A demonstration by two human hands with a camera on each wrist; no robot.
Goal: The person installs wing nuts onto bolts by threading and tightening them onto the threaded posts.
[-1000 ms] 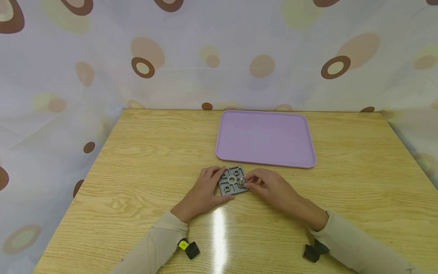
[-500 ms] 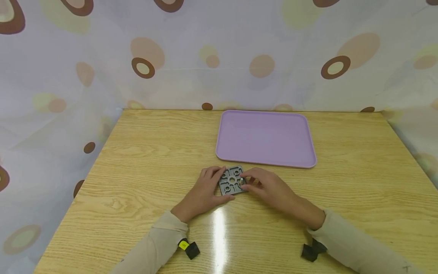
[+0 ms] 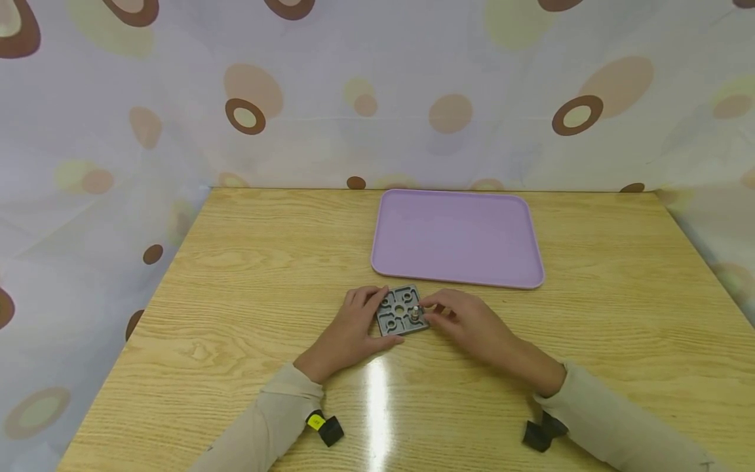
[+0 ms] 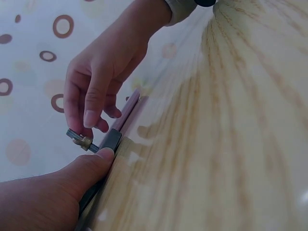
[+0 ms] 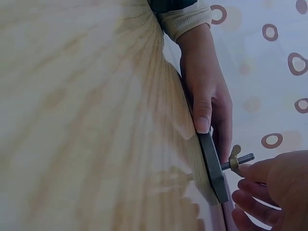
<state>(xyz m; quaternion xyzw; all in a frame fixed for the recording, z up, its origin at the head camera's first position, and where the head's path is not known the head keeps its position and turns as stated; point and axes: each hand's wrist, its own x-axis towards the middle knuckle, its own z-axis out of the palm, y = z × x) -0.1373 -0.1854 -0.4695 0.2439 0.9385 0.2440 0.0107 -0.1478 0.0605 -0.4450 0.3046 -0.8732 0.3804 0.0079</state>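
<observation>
A square grey metal plate [image 3: 404, 325] with round holes and raised ribs lies on the wooden table. My left hand [image 3: 352, 331] grips it from the left, thumb along the near edge and fingers at the far edge. From the plate's right side a threaded bolt [image 5: 247, 158] stands up, carrying a brass-coloured wing nut [image 5: 234, 159] partway along its thread. Just right of it is my right hand [image 3: 472, 321], its thumb and index finger parted. In the right wrist view one fingertip is right at the nut's lower wing; the other fingers are loosely bent.
A shallow purple tray [image 3: 457, 239] lies behind the plate, its near rim close to the hands. The wooden table [image 3: 265, 262] ends at a patterned cloth backdrop [image 3: 413, 151]. Black wrist-worn devices [image 3: 537, 436] hang at both sleeves.
Half a second ago my right fingers reached in around the wing nut; now they have drawn back to the right, uncovering it. The left hand and plate stay in place.
</observation>
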